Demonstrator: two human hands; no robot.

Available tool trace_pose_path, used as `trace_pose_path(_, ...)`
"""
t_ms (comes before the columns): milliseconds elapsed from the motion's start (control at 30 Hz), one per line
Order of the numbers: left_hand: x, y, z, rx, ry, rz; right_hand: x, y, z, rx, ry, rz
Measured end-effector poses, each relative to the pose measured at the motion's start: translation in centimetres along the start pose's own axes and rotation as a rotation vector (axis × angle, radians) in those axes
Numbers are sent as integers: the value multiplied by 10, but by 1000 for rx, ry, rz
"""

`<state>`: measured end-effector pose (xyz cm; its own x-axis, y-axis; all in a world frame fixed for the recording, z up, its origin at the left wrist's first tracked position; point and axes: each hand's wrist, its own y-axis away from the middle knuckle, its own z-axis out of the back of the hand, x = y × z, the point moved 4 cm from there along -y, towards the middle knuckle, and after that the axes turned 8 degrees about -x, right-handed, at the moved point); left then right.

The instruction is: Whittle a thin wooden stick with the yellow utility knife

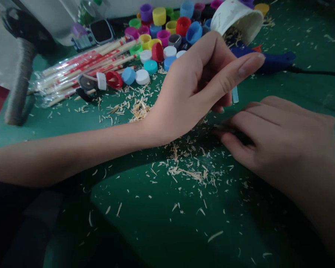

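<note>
My left hand (201,82) hovers over the green mat (162,223) with the thumb stretched out and the other fingers curled down; a pale translucent stick (235,94) shows just under them. My right hand (279,137) lies low on the mat with its fingers pressed together on a thin dark object (226,130) that I cannot make out. Wood shavings (184,171) are scattered below and between both hands.
Several coloured bottle caps (162,33) lie at the back. A bundle of wrapped chopsticks (83,67) rests at back left beside a hammer (19,74). A tipped white cup (237,18), a blue glue gun (270,61) with its cord and a smartwatch (100,31) are behind.
</note>
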<state>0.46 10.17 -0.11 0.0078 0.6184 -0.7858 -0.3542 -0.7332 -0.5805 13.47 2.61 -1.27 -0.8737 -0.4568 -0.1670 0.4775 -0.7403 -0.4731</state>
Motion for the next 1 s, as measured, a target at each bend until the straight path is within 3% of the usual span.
trace_pose_path(200,0,3,-2,17,-16,-83,-10,-9,-11,101,-110,-93)
trace_pose_path(433,-2,2,-1,-2,52,-172,-7,-4,-5,37,-105,-80)
trace_pose_path(700,7,2,2,-33,119,58,1,-1,1,-29,-28,-18)
trace_pose_path(1000,11,1,4,-54,171,73,5,-2,2,-62,-32,37)
